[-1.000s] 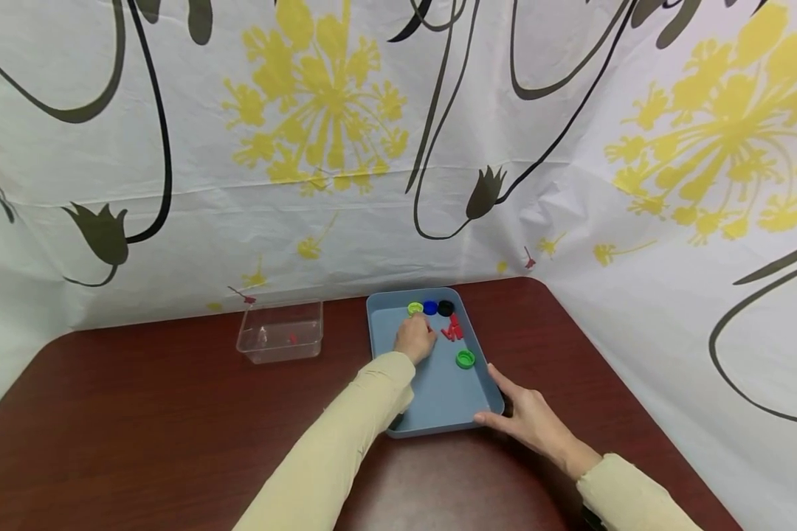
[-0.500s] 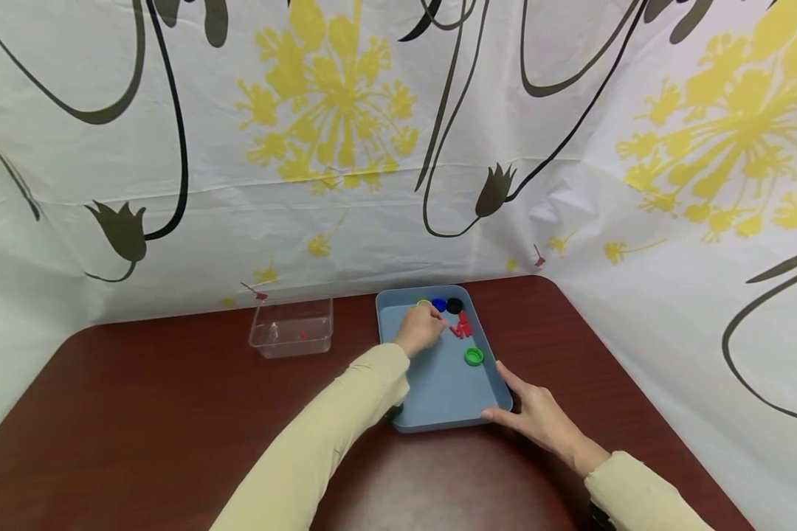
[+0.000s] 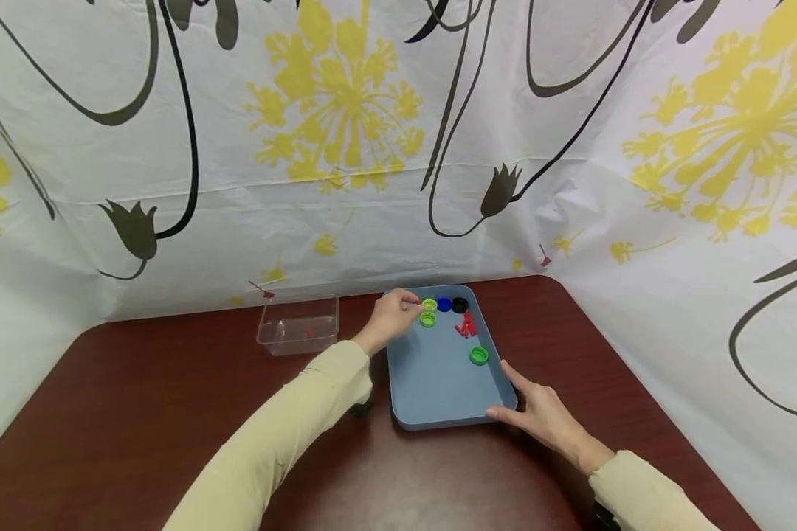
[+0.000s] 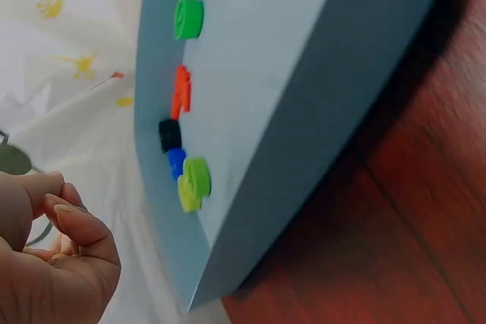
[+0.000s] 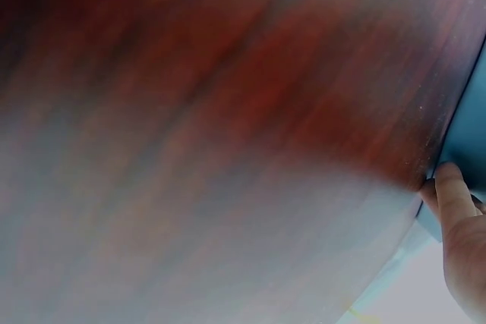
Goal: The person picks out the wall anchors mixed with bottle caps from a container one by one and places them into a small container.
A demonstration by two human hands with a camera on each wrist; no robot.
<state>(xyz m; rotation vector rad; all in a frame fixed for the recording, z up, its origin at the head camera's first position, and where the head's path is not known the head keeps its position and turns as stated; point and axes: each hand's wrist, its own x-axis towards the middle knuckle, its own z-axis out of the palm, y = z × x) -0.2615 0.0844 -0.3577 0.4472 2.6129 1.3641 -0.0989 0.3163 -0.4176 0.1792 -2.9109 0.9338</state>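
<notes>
In the head view my left hand [image 3: 392,317] is over the far left edge of the blue-grey tray [image 3: 432,394], thumb and fingertips pinched together. A hint of red shows at the fingertips, seemingly a small red piece; in the left wrist view the fingers hide it. My right hand [image 3: 538,420] holds the tray's near right corner, thumb on the near side and fingers along the right wall. Inside the tray lie two yellow-green caps [image 3: 428,319], a blue cap [image 3: 444,304], a black cap [image 3: 460,304], several small red pieces [image 3: 468,326] and a green cap [image 3: 479,355].
A clear plastic box [image 3: 285,343] stands left of the tray, with a small red piece [image 3: 309,332] inside. Both are on a dark red-brown wooden table [image 3: 173,413]. A patterned white cloth [image 3: 372,251] hangs behind and beside the table.
My left hand has lifted from among the caps and moved left to the tray's edge, uncovering the yellow-green caps. The right hand stays at the tray corner. The head view has shifted slightly.
</notes>
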